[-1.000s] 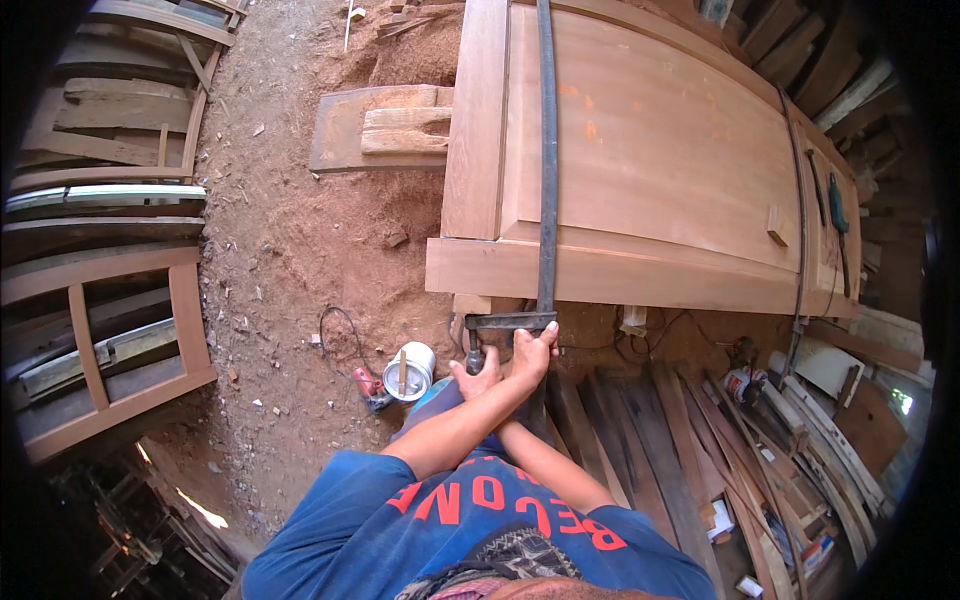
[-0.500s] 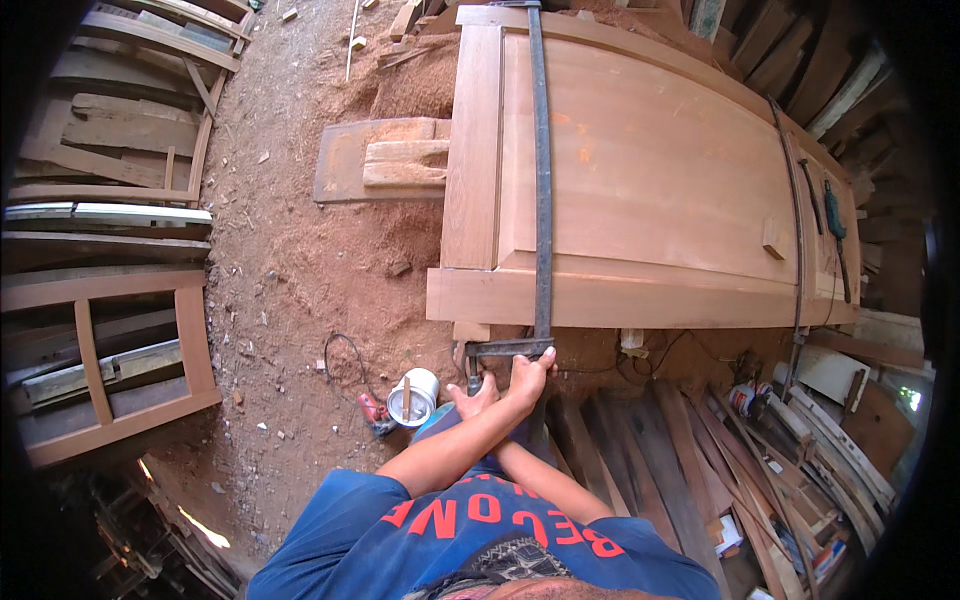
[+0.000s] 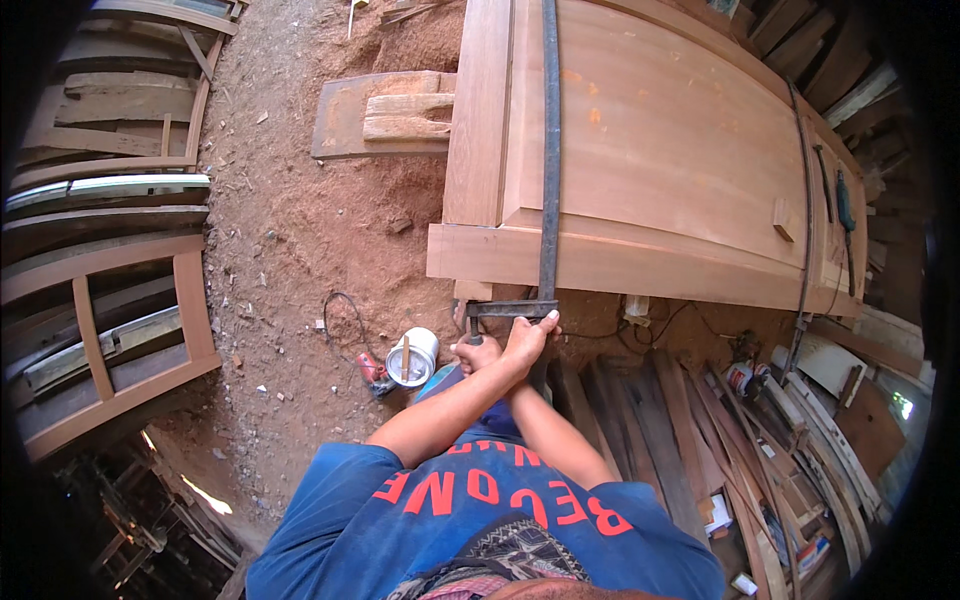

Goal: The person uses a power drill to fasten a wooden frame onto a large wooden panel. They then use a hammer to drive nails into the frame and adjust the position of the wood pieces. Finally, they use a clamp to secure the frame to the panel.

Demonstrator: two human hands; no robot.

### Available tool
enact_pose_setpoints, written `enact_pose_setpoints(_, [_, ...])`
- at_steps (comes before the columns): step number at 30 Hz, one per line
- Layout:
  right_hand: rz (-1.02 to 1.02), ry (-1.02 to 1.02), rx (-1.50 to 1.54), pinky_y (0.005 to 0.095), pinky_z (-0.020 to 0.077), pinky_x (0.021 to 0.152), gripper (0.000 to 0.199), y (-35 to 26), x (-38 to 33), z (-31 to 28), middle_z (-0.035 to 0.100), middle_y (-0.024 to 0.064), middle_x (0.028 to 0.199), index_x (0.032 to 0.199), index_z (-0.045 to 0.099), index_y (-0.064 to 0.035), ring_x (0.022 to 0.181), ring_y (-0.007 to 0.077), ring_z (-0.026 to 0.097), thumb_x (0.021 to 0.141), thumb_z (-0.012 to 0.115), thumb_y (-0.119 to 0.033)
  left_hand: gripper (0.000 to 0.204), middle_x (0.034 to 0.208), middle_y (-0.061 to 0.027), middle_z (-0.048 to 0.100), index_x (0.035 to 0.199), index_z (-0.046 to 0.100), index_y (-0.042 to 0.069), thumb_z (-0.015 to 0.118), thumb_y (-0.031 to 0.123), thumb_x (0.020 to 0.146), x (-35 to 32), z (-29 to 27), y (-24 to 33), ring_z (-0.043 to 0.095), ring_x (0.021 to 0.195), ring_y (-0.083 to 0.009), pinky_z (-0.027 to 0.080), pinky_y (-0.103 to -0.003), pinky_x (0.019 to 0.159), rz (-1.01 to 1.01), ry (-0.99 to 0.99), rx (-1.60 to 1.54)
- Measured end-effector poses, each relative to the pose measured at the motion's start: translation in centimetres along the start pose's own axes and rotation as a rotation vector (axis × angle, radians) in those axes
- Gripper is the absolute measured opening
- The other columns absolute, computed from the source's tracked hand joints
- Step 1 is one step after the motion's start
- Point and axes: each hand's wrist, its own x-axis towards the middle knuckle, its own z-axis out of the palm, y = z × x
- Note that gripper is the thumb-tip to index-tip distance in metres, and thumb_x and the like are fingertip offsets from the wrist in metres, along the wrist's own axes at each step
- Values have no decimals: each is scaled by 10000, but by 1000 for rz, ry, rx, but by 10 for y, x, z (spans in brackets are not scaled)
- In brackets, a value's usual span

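Note:
A long dark bar clamp (image 3: 550,150) lies across a large wooden panelled door (image 3: 660,140). My forearms cross in front of me. The left hand (image 3: 530,338) reaches to the right and grips the clamp's arm close to the bar's near end. Beneath it passes the right forearm, and my right hand (image 3: 478,353) is closed around the clamp's screw handle. A small wood block (image 3: 473,290) sits between the door's near edge and the screw end of the clamp.
Left of my hands stand a white can (image 3: 421,345) with a stick across it and a red power tool (image 3: 373,368) with a cord. A second clamp (image 3: 806,200) spans the door further right. Loose boards (image 3: 640,410) lie at the lower right; wooden frames (image 3: 190,300) line the left.
My right hand has gone from loosely spread fingers at the screw handle to a closed grip on it. The left hand keeps its hold. The whole view has shifted, with the door higher in it.

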Motion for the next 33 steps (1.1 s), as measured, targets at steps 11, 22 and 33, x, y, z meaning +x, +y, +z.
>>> enact_pose_setpoints(11, [-145,165,-269,451,515,983,687,-124,-102,-43,643,271,1241,1360,479,24,1162,393,647,856,778,-333,478,1206,-135,664,1323,576,12,760,182,916,-44,-153,3,651,1052,-187,549,-336,881,198,206,33])
enact_pose_setpoints(22, [35,-205,188,368,557,877,409,-100,-74,-43,715,162,1086,1289,525,-4,1009,251,717,960,672,-197,726,1339,-116,614,1472,421,9,777,293,906,13,-160,-28,631,1187,-230,511,-338,1011,260,-13,-323])
enact_pose_setpoints(33, [44,-371,274,342,548,873,258,-99,-67,-60,697,98,973,1147,569,-2,899,185,683,955,645,-157,523,1093,-22,665,1264,623,38,849,166,809,44,-153,20,622,971,-148,510,-325,863,269,19,-335])
